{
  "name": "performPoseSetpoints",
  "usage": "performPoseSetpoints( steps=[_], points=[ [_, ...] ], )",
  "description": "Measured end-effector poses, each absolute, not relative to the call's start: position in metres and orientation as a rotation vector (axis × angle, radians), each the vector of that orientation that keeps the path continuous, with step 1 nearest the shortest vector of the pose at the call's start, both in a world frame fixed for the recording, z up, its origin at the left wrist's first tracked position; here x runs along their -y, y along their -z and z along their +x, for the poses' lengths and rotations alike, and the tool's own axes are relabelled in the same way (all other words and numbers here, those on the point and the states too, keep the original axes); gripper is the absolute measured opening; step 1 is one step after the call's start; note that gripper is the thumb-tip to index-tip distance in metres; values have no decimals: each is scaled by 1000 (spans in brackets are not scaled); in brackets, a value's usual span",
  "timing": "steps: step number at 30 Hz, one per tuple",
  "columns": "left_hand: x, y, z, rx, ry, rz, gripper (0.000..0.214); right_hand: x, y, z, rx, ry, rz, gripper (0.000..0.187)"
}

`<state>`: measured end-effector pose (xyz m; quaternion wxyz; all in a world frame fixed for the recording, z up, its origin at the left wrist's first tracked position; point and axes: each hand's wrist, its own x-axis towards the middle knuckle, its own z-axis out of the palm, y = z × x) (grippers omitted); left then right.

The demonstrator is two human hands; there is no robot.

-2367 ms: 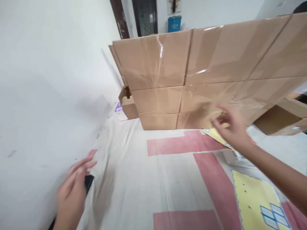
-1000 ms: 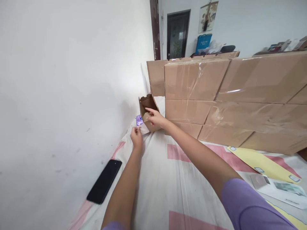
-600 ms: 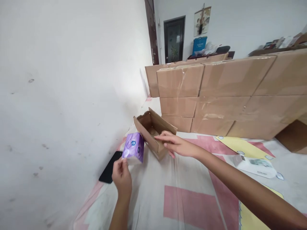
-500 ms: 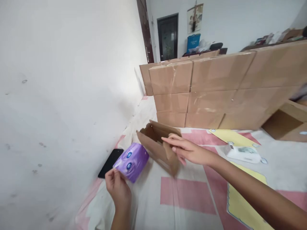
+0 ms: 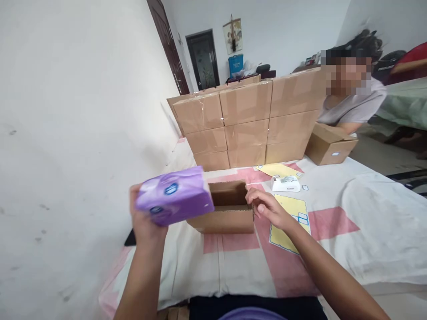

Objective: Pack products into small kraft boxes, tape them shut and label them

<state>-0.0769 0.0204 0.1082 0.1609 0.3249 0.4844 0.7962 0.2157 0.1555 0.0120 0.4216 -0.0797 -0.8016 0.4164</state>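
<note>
My left hand (image 5: 147, 222) is closed around a purple plastic-wrapped pack of tissues (image 5: 187, 200) with dark blue oval labels, raised at the left end of an open cardboard box (image 5: 223, 222). The pack hides that end of the box. My right hand (image 5: 265, 206) has its fingers curled over the right end of the box, at the rim. The box stands with its top open, and its visible inside is bare brown card.
A wall of taped cartons (image 5: 247, 120) stands behind. A small white device (image 5: 286, 183) and yellow sheets (image 5: 290, 204) with label stickers lie to the right. A black phone (image 5: 130, 238) lies left. Beyond, a person (image 5: 353, 102) leans behind another carton (image 5: 330, 144).
The tissue pack has been lifted from beside the phone to above the box's left end. The box has turned, its long side now facing me. The view has swung right, bringing a person into sight.
</note>
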Motion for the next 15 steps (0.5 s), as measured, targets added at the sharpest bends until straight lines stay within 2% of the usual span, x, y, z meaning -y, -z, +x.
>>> performPoseSetpoints(
  steps=[8, 15],
  points=[
    [-78, -92, -34, -1539, -1377, 1022, 30, -153, -2, 218, 1932, -1075, -171, 26],
    [-80, -90, -34, -1679, -1145, 1021, 33, -148, -3, 220, 1947, -1084, -215, 18]
  ],
)
